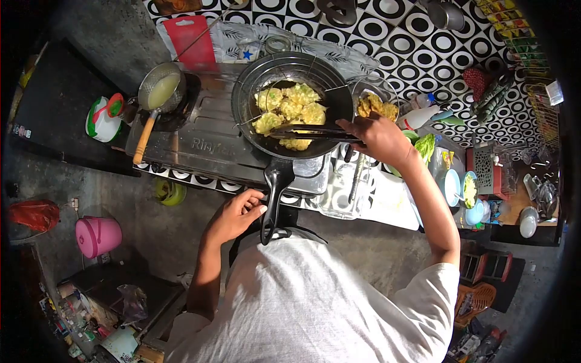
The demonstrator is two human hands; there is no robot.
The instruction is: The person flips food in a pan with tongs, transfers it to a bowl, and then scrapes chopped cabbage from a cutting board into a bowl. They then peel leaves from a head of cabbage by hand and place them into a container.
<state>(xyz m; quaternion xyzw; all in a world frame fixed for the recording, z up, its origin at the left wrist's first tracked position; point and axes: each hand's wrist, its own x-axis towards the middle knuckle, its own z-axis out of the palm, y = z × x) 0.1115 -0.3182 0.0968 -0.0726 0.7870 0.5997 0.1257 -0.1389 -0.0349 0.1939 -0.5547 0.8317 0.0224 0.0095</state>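
Observation:
My right hand [380, 139] grips black tongs [315, 129], their tips among several yellow fritters [292, 104] in a dark frying pan [339, 107]. A wire rack [284, 59] curves over the pan's far side. The pan's black handle [276, 190] points toward my body. Just left of that handle, my left hand [236, 215] hovers with loosely bent fingers and the thumb apart, holding nothing. Browned fritters [378, 107] lie in a wire strainer [393, 91] to the right of the pan.
Left on the stove [200, 157] sits a small pot [160, 91] of pale batter-like liquid with a wooden handle. Beyond it stands a white and green tub [104, 121] with a red ladle. Bottles [417, 117], leafy greens [425, 147] and blue bowls [452, 186] crowd the right side.

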